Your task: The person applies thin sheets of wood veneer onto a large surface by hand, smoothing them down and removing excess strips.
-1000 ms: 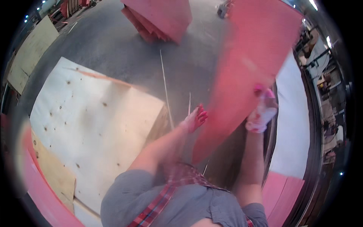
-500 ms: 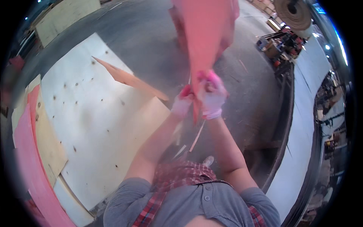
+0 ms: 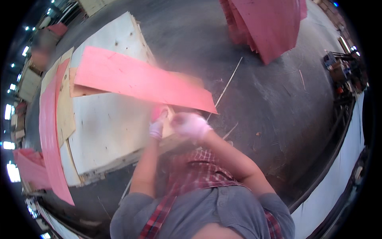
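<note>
A long pink veneer sheet [image 3: 139, 79] lies slantwise over a stack of pale veneer sheets [image 3: 111, 131], its right end jutting past the stack's edge. A tan sheet [image 3: 87, 89] shows beneath its left end. By the stack's near right corner is my left hand [image 3: 158, 119], in a white glove with pink fingers, just below the pink sheet's lower edge. My right hand [image 3: 193, 125], gloved too, is close beside it on the right. Motion smears the fingers of both hands, and whether they touch the sheet cannot be made out.
Pink sheets [image 3: 266, 28] stand in a pile on the dark floor at the far right. Narrow pink strips [image 3: 47, 123] lie along the stack's left side. A long pale surface [image 3: 334, 191] runs down the right, with clutter [image 3: 344, 71] behind it. Thin offcuts [image 3: 230, 81] litter the floor.
The pink sheet that both hands held out in front now lies across the pale stack. Both hands have moved left and down, and the view has turned left.
</note>
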A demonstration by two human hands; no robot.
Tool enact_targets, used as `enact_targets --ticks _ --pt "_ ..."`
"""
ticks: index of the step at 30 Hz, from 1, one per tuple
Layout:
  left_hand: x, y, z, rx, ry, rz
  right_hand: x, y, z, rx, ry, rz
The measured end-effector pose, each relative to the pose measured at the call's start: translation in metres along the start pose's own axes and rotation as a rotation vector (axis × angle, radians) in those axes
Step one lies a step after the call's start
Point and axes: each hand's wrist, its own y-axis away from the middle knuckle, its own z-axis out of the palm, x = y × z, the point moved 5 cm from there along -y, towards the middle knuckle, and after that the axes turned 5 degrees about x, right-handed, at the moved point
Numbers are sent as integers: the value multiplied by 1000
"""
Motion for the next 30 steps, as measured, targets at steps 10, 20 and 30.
enact_targets --ticks 10,20,30 --pt "-100 41 139 300 -539 -221 275 148 -299 494 -955 222" --pt "-206 -260 434 -300 -602 5 267 5 -534 591 -779 45" --pt "-309 -525 637 -16 -853 -352 511 44 -686 904 -895 725"
